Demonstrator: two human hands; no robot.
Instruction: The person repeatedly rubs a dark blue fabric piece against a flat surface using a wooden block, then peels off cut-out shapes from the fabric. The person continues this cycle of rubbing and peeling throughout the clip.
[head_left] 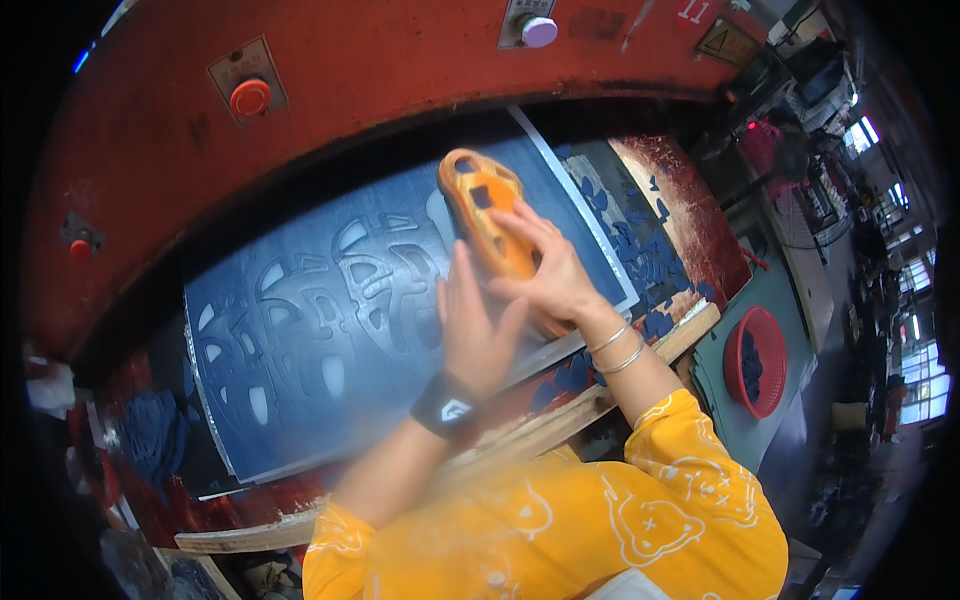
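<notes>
An orange cutting die (pixel 480 195) with several openings stands on a blue sheet (pixel 320 420), tilted toward its far edge. My right hand (pixel 550 275) grips the die from its right side, fingers over the top and thumb toward me. To the left of it is my left hand (pixel 475 325), a little blurred, fingers stretched out and thumb apart, close to the die's left edge; whether it touches cannot be made out. Left of my hands, cut outlines and cut-out openings cover much of the sheet.
A red press (pixel 380 70) spans the far side, carrying a red button (pixel 250 97) and a pale purple button (pixel 538 32). Dark blue scraps (pixel 640 240) lie right of the sheet. A wooden strip (pixel 690 325) runs along the near edge. A red basket (pixel 770 335) stands at right.
</notes>
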